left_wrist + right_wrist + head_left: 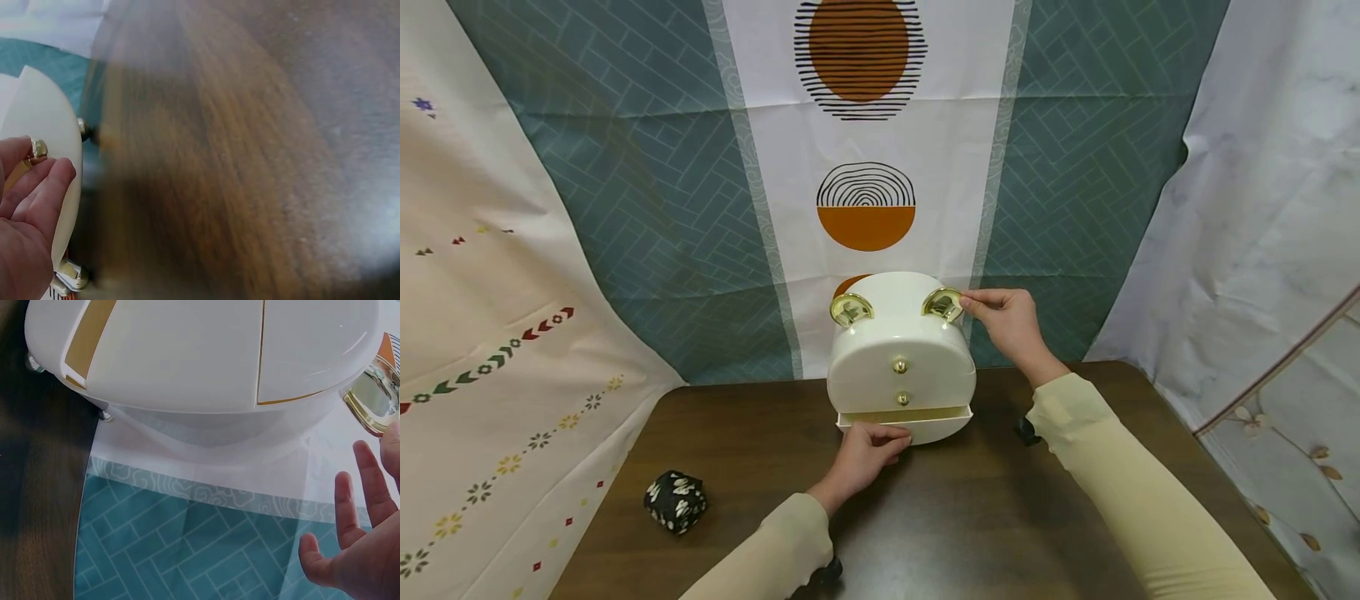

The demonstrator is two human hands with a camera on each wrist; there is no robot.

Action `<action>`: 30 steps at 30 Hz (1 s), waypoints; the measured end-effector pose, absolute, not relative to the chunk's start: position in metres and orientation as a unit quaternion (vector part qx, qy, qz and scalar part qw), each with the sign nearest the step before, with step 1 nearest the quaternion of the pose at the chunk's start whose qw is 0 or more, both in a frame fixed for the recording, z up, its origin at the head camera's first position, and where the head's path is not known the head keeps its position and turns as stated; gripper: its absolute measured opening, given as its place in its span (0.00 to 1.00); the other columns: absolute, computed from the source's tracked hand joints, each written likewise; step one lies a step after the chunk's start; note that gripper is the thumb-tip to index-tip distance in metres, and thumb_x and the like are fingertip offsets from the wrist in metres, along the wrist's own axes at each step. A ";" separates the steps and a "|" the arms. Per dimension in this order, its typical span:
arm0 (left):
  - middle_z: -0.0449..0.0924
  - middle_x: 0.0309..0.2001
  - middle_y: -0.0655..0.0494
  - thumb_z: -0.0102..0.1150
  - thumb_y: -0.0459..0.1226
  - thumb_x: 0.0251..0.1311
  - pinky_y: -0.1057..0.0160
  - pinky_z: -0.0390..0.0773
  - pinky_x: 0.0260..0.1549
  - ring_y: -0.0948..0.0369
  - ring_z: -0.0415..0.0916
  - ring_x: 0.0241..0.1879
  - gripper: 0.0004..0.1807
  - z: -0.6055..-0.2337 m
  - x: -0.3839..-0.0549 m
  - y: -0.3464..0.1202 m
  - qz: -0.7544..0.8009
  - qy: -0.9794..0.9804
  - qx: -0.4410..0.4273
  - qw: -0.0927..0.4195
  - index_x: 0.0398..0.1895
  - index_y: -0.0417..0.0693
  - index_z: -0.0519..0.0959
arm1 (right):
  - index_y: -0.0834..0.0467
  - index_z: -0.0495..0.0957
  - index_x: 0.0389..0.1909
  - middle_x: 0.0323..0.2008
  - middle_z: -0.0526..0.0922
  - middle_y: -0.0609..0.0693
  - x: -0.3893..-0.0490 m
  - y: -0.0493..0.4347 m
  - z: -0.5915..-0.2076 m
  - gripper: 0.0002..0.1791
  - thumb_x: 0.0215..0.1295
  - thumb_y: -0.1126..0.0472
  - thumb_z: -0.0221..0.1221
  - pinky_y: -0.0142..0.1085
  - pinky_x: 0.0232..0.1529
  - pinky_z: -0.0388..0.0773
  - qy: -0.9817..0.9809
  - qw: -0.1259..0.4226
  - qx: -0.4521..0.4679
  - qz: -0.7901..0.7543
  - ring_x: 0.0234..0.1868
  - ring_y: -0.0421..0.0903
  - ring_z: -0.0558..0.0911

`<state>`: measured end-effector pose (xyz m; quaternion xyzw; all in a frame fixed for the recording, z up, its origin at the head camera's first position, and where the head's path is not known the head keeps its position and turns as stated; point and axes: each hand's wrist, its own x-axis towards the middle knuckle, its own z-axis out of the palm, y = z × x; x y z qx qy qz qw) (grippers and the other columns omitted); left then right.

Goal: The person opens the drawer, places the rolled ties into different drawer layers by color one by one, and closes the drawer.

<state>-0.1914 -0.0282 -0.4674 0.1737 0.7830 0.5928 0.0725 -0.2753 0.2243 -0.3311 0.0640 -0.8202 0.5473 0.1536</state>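
Note:
A white rounded jewelry box (895,362) with gold knobs and two gold ear-shaped pieces on top stands at the table's far side. Its bottom drawer (936,431) is pulled out a little, leaving a gap under the drawers above. My left hand (863,457) pinches that drawer's gold knob (39,149) between thumb and fingers. On top, my right hand (1006,321) holds the outer rim of the right gold ear (942,305) with thumb and index finger. Its other fingers spread away from the box in the right wrist view. The left gold ear (852,310) is untouched.
A small black faceted object with white patterning (675,502) lies on the dark wooden table (745,467) to the left. A patterned teal and white cloth (662,208) hangs right behind the box, with light cloths along both sides.

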 end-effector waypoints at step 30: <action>0.85 0.44 0.55 0.63 0.39 0.57 0.69 0.82 0.30 0.66 0.81 0.38 0.10 -0.501 -0.181 -0.033 0.582 0.788 0.181 0.089 0.42 0.49 0.85 | 0.56 0.84 0.43 0.43 0.85 0.55 -0.272 0.223 -0.329 0.17 0.58 0.50 0.63 0.42 0.48 0.80 -0.821 0.164 0.075 0.542 0.48 0.47 0.82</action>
